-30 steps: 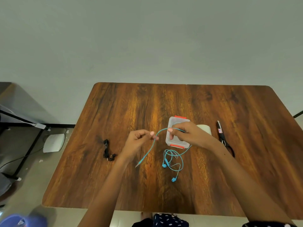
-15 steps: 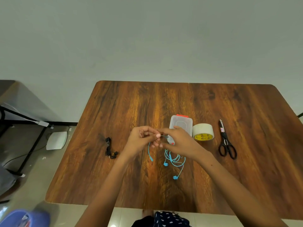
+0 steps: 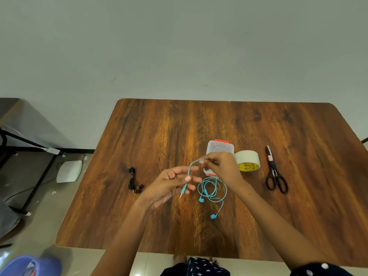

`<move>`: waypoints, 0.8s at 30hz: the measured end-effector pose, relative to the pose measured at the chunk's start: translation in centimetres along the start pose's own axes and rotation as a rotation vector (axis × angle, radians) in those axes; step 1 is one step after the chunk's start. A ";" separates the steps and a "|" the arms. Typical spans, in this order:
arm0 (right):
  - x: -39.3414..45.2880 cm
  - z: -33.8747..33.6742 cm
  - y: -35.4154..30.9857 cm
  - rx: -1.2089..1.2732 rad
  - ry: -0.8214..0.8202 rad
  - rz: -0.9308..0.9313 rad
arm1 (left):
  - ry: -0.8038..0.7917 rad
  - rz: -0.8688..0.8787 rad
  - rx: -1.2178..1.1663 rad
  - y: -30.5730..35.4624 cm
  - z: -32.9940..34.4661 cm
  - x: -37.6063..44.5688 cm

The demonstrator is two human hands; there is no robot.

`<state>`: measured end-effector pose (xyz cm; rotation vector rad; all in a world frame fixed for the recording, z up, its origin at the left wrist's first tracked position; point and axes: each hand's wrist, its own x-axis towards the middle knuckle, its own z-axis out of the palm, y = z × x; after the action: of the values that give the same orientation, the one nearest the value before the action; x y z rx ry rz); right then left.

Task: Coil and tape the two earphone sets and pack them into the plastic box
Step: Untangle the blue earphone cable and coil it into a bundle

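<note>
Coiling of the blue earphones [image 3: 212, 189] is judged to be in hand: the cable near the plug is pinched by the right hand [image 3: 221, 166], while the left hand [image 3: 172, 185] is held with fingers straight and spread, the cable laid across them. Most of that cable is left loose on the wooden table [image 3: 199, 124]. Next, winding round the fingers is called for. The black earphones [image 3: 133, 180], lidded plastic box [image 3: 219, 149], tape roll [image 3: 248, 161] and scissors [image 3: 275, 173] are left untouched.

A wooden table [image 3: 258, 216] is set against a pale wall [image 3: 179, 46]; black scissors [image 3: 275, 173] are laid on the table near its right edge; a white device [image 3: 68, 171] is seen on the floor left of the table; a black-framed stand [image 3: 29, 148] is placed further left; a blue object [image 3: 29, 265] is seen by the table's near left corner.
</note>
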<state>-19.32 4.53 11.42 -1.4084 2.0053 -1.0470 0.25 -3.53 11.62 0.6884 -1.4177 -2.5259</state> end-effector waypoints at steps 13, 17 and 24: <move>-2.9 5.4 -0.4 -0.223 -0.178 0.035 | 0.045 0.087 -0.180 0.9 -0.1 0.5; -3.6 5.6 -0.6 -0.320 -0.231 -0.112 | 0.165 0.144 -0.122 0.7 -1.0 1.0; -3.5 5.3 -1.3 -0.450 -0.214 -0.258 | 0.296 0.136 -0.020 -0.5 -1.8 2.0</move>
<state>-13.39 5.93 9.19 -1.9606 2.0129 -0.5208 -0.60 -5.37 9.80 0.8871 -1.2876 -2.2224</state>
